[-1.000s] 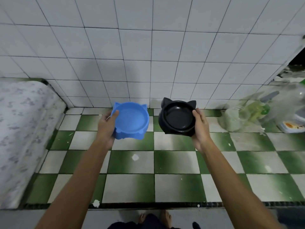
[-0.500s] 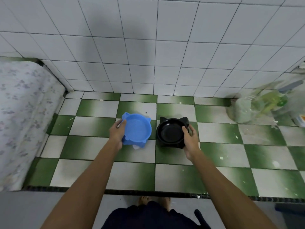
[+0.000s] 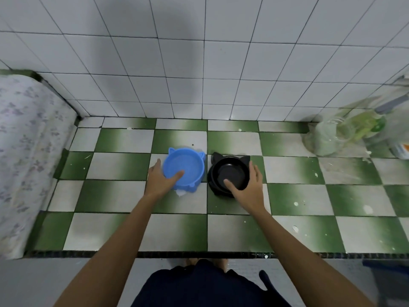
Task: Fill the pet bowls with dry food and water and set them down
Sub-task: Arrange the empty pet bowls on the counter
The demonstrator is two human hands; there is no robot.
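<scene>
A blue cat-eared pet bowl (image 3: 184, 165) and a black cat-eared pet bowl (image 3: 232, 171) sit side by side on the green-and-white checkered tile floor (image 3: 124, 196). My left hand (image 3: 159, 180) grips the blue bowl's near-left rim, thumb inside and fingers outside. My right hand (image 3: 247, 189) grips the black bowl's near-right rim the same way. No dry food shows in either bowl. Whether the blue one holds water I cannot tell.
A white tiled wall (image 3: 199, 74) rises just behind the bowls. A floral-covered mass (image 3: 26, 151) borders the floor on the left. Clear plastic bags with a jar and green items (image 3: 345, 134) lie at the back right. A dark step edge (image 3: 177, 254) runs in front of me.
Both hands have lowered the bowls from in front of the wall down onto the checkered floor. My thumbs now lie inside the rims.
</scene>
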